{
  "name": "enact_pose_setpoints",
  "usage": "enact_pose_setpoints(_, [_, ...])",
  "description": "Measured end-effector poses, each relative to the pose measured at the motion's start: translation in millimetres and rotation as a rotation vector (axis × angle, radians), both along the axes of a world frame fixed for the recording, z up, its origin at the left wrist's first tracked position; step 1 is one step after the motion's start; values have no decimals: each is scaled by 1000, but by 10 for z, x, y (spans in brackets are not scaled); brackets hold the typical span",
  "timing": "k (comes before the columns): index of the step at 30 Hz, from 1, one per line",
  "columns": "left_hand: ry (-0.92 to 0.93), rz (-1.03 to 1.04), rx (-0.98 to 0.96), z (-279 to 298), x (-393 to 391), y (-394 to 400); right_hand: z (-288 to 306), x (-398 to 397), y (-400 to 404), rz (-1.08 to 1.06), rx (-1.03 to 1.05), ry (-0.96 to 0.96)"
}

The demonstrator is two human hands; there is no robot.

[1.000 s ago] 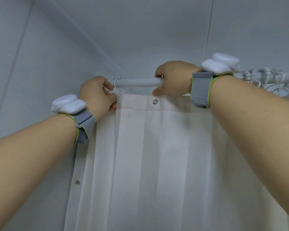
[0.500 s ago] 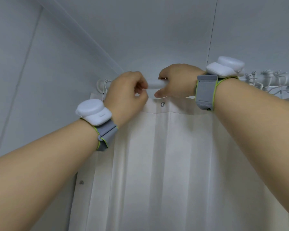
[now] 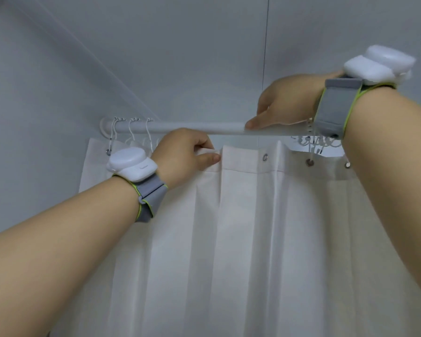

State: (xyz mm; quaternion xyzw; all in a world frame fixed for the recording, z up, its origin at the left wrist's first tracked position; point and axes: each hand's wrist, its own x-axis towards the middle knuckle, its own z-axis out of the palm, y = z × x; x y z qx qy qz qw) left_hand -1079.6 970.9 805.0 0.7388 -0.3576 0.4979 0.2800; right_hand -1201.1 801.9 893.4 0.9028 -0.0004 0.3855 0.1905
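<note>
**Hands work the top hem of a shower curtain**

The left hand [image 3: 182, 156] pinches the folded top hem of a white shower curtain [image 3: 241, 227] between thumb and curled fingers, just below the smooth, white, tubular curtain rod [image 3: 192, 128]. The right hand [image 3: 284, 103] sits on the rod further along. Its grip is closed over the tube with the thumb pressed along the front, and its fingers are hidden behind. The curtain is thin and slightly translucent, hanging in soft vertical pleats. Round metal eyelets [image 3: 265, 156] stud its hem. Three slim white hooks [image 3: 131, 132] hang at the rod's wall end, and a tangled cluster of hooks [image 3: 316, 142] crowds below the right wrist. Both wrists wear grey fabric bands [image 3: 151, 193] carrying rounded white plastic pods [image 3: 131, 161].
</note>
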Motion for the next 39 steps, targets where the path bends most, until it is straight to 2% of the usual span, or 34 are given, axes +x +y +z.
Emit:
enact_pose_setpoints(4, [-11,-82,27,10,-16,-167,-11,-68,-213,68,130,65])
enact_pose_setpoints(9, [-33,-66,60,-3,-37,-250,62,-192,-375,92,151,47])
enact_pose_setpoints(14, [-36,-31,76,-2,-26,-229,67,-249,-464,-26,177,278])
enact_pose_setpoints(22, [-16,-66,44,-2,-53,-251,78,-100,-552,114,218,145])
enact_pose_setpoints(30, [-16,-37,48,21,-69,-202,37,-24,-173,-36,-41,93])
enact_pose_setpoints(36, [7,-25,41,11,-127,-77,38,188,167,57,-121,130])
enact_pose_setpoints(39, [42,-33,111,25,-192,-16,32,272,300,140,-108,120])
